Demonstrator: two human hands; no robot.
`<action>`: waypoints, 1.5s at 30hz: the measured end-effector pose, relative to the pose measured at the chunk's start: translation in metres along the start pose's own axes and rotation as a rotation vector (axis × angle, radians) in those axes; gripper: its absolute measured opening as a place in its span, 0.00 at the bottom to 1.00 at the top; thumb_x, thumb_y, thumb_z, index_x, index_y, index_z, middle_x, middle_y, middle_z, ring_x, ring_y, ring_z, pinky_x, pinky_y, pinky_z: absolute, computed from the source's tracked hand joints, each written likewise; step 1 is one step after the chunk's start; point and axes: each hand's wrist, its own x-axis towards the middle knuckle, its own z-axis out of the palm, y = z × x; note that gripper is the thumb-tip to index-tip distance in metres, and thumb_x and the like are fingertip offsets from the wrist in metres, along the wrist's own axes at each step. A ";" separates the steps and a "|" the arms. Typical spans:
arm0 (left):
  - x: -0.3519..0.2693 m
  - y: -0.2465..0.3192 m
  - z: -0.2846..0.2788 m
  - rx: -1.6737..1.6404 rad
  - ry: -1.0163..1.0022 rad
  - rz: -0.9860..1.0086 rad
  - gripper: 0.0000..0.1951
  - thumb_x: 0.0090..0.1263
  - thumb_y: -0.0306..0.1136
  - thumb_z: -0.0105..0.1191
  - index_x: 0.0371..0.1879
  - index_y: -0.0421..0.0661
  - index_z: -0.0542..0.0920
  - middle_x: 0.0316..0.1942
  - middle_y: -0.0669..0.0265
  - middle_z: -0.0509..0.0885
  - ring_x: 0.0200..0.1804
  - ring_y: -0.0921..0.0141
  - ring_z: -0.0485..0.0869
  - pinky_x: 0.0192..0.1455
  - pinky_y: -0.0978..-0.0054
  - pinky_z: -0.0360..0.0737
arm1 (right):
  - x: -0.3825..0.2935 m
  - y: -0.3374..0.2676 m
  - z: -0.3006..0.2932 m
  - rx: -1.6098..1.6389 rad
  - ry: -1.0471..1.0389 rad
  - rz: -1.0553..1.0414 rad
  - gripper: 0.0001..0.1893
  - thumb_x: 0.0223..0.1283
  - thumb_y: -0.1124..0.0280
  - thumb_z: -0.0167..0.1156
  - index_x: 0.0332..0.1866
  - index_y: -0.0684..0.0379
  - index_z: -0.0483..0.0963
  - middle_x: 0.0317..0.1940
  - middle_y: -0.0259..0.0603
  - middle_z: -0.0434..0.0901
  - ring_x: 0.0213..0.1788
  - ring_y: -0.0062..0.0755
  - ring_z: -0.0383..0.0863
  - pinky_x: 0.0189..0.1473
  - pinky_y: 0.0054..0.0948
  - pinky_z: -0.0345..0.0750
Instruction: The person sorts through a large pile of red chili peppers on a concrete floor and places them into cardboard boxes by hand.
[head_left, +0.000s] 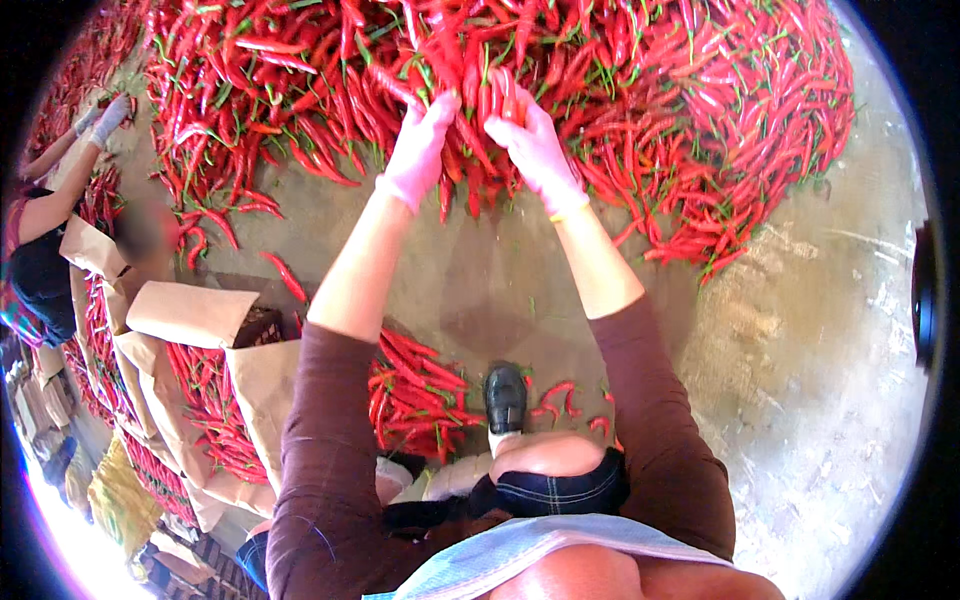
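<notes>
A large heap of red chili peppers with green stems spreads over the floor before me. My left hand, in a thin pinkish glove, grips chili peppers at the near edge of the heap, its thumb pointing up. Beside it, my right hand, gloved alike, is closed around a small bunch of chili peppers. Several peppers lie between the two hands. How many each hand holds cannot be told.
Paper-lined crates of chili peppers stand at my left. Past them, a co-worker's gloved hands reach to the peppers. A smaller pile of peppers lies near my black shoe. Loose peppers dot the concrete floor.
</notes>
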 end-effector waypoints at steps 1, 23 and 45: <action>-0.026 -0.019 -0.007 -0.043 0.095 -0.103 0.26 0.76 0.37 0.57 0.71 0.48 0.69 0.62 0.64 0.79 0.63 0.69 0.78 0.67 0.64 0.75 | -0.026 0.007 -0.009 0.090 -0.074 0.017 0.36 0.61 0.82 0.62 0.76 0.57 0.64 0.53 0.27 0.80 0.47 0.16 0.79 0.48 0.20 0.76; -0.299 -0.091 -0.129 0.611 0.149 -0.343 0.36 0.63 0.39 0.71 0.69 0.40 0.72 0.63 0.57 0.81 0.66 0.66 0.77 0.70 0.67 0.70 | -0.163 0.029 -0.088 -0.825 0.132 0.067 0.21 0.58 0.66 0.70 0.57 0.60 0.82 0.31 0.28 0.82 0.31 0.16 0.77 0.35 0.23 0.75; -0.310 -0.082 -0.126 0.371 0.365 -0.415 0.29 0.77 0.41 0.58 0.72 0.44 0.67 0.54 0.68 0.79 0.50 0.74 0.80 0.49 0.76 0.81 | -0.392 -0.039 -0.210 -0.580 -0.133 0.883 0.10 0.52 0.64 0.71 0.32 0.60 0.83 0.25 0.30 0.83 0.28 0.19 0.78 0.35 0.24 0.75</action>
